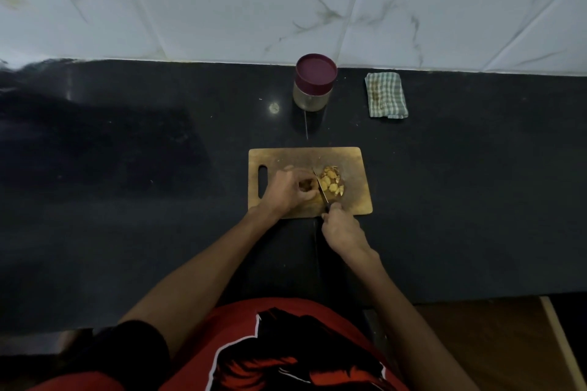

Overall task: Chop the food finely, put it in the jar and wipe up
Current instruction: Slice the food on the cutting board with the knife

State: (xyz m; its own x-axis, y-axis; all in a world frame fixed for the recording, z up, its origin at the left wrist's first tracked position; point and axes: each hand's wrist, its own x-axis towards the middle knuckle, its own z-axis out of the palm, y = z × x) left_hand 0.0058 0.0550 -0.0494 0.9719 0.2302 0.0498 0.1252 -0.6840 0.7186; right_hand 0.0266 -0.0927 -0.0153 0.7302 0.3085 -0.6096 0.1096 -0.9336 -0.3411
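A small brown lump of uncut food [306,185] is being pinned to the rectangular wooden chopping board [355,200] by the left hand [287,190], whose fingers are curled round it, while a slim dark-handled knife [320,187] is being gripped at its handle by the right hand [341,230], fingers wrapped tight, with the blade set just beside the left fingertips. A loose heap of pale yellow slices [332,183] is lying on the board immediately right of the blade. The food is judged to be firm and light, and likely to be slippery on its cut faces, so it is best held from above with fingertips tucked back from the edge; the slices are thin and apt to scatter, so they are better gathered and scooped than pinched singly. The clear jar with the maroon lid [314,86] is being left capped, well apart behind the board on the black stone counter [127,200], and the folded green-checked cloth [386,95] is lying to the jar's right; chopping is judged far from fine yet.
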